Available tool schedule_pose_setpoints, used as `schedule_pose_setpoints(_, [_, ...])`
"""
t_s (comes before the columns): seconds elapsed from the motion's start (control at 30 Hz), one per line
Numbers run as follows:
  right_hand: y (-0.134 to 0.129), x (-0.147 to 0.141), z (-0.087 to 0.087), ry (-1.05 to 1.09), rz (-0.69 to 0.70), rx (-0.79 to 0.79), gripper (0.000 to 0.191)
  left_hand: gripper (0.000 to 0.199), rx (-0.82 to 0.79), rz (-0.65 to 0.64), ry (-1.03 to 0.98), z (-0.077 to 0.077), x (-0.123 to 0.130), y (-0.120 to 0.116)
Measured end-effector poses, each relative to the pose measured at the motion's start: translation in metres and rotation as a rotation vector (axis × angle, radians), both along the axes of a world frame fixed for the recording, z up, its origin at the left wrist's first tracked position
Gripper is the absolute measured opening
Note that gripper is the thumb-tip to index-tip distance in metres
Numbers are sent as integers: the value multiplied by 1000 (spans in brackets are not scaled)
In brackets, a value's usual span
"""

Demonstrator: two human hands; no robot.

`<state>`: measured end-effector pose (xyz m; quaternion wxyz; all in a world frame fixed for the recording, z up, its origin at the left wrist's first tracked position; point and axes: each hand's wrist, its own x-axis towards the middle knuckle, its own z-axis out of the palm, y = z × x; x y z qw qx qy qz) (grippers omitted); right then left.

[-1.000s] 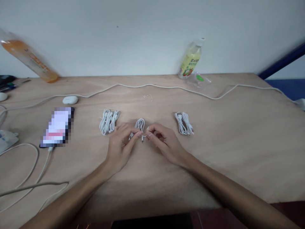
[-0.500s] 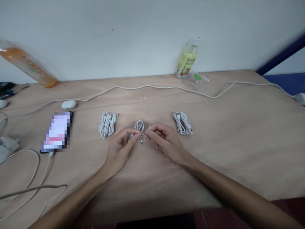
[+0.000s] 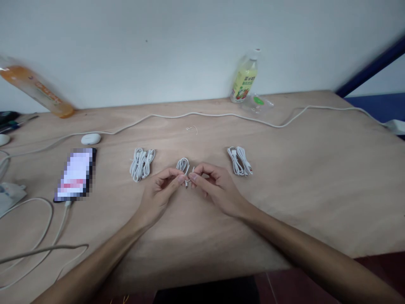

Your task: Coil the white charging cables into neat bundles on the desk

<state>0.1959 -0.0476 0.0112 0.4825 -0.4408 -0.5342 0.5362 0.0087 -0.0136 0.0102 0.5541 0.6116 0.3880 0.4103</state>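
Note:
My left hand [image 3: 160, 192] and my right hand [image 3: 218, 185] are nearly touching at the middle of the table. Between them runs a thin white tie [image 3: 189, 180], each hand pinching part of it with thumb and forefinger. Just behind the fingertips lies a coiled white cable [image 3: 182, 164], partly hidden by my left hand, its plug showing below. White cable bundles [image 3: 142, 164] rest to the left of my hands, and more coiled white cables [image 3: 240, 161] to the right. Small loose white ties [image 3: 192, 129] lie farther back.
A phone [image 3: 75, 175] with a cable plugged in and a white case [image 3: 90, 139] are at left. An orange bottle [image 3: 41, 93] and a yellow-green bottle [image 3: 244, 82] lean on the wall beside clear plastic packaging [image 3: 257, 103]. A long white cord [image 3: 196, 113] crosses the back.
My right hand has come slightly closer to my left, with the thin tie still between them. The view has shifted a little.

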Motion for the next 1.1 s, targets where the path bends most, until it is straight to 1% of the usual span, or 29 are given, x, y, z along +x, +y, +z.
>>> schedule_pose_setpoints(0.07, [0, 0, -1, -8, -2, 3, 33, 43, 10, -2, 17, 0, -1, 0])
schedule_pose_setpoints(0.17, [2, 1, -2, -21, -3, 21, 34, 36, 3, 42, 33, -2, -2, 0])
schedule_pose_setpoints(0.33, [1, 3, -2, -110, -26, 90, 28, 22, -3, 77, 18, -4, -4, -1])
schedule_pose_setpoints(0.5, [-1, 3, 1, -171, -28, 80, 27, 11, 4, 89, 36, -2, -5, -2])
schedule_pose_setpoints(0.67, [-3, 4, 4, -170, -28, 89, 25, 4, 12, 103, 55, -1, -4, -4])
schedule_pose_setpoints(0.77, [-4, 4, 3, -169, -16, 54, 25, 5, -1, 91, 55, -1, -3, -4])
schedule_pose_setpoints(0.9, [-4, 3, 0, -131, -44, 11, 20, 8, -4, 82, 69, 0, -3, -4])
schedule_pose_setpoints(1.1, [-1, 3, -4, -61, -45, 9, 21, 11, 106, 93, 147, 1, -2, -4])
